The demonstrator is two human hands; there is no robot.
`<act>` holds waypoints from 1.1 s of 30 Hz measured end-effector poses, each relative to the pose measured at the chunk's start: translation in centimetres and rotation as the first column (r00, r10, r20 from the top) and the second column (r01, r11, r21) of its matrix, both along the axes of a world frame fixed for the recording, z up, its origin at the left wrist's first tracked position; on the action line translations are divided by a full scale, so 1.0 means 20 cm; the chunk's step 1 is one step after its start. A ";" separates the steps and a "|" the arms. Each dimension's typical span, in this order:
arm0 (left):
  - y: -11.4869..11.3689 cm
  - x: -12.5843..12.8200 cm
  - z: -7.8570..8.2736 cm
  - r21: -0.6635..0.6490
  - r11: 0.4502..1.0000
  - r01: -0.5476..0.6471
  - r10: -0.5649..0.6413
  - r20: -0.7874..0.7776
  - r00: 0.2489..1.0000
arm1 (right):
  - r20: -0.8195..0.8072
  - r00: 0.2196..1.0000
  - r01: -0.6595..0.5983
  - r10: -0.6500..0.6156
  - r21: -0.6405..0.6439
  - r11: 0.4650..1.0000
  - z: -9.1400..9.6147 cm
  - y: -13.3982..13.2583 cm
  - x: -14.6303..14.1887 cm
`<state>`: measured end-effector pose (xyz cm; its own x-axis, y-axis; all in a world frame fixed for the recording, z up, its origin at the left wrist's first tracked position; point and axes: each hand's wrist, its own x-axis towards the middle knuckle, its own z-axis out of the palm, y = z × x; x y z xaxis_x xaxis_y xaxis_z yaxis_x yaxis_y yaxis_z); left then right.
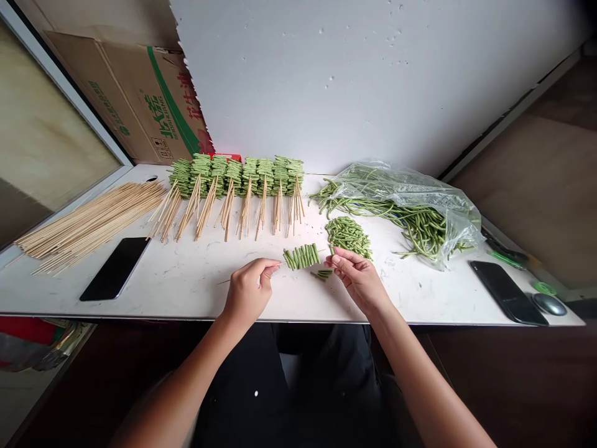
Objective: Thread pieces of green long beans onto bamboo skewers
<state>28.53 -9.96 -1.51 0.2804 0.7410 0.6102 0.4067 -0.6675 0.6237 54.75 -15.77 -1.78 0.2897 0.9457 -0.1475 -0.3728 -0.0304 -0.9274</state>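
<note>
My left hand [247, 287] pinches the blunt end of a thin bamboo skewer that carries a row of short green bean pieces [302, 256]. At the skewer's tip, my right hand [355, 275] has its fingers pinched together; what they hold is too small to name. A few loose bean pieces [321, 274] lie under the skewer between my hands. Just behind my right hand sits a heap of cut bean pieces [349, 235].
Finished bean skewers [237, 186] lie in a row at the back of the white table [186, 280]. Bare skewers [88, 224] are piled at left beside a black phone [115, 268]. A plastic bag of long beans [410, 208] lies at right, with another phone [507, 291] near it.
</note>
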 end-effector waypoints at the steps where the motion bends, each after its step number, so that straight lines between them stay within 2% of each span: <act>1: -0.01 0.01 0.00 0.005 1.000 0.008 -0.008 -0.001 1.000 | -0.043 0.999 0.008 -0.008 0.007 1.000 0.00 0.00 -0.01; 6: -0.04 0.03 0.00 0.035 0.999 0.032 -0.032 -0.015 0.999 | -0.153 0.986 -0.058 0.063 0.035 0.998 0.04 -0.03 -0.07; 10: -0.04 0.04 -0.01 0.045 0.999 0.030 -0.028 -0.029 0.999 | -0.166 0.985 -0.042 0.047 0.035 0.998 0.05 -0.04 -0.11; 24: -0.05 0.04 -0.01 0.089 0.996 0.030 -0.027 -0.040 0.999 | -0.040 0.998 0.060 -0.058 0.057 0.997 0.04 -0.03 -0.12; 33: -0.06 0.03 0.00 0.137 0.990 0.018 -0.009 -0.068 0.998 | 0.167 0.981 0.084 -0.099 0.090 0.992 0.00 -0.05 -0.08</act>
<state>29.16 -11.09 -1.55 0.3333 0.6475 0.6853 0.4350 -0.7505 0.4975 53.08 -16.86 -1.78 0.3897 0.9209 -0.0113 -0.2067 0.0755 -0.9755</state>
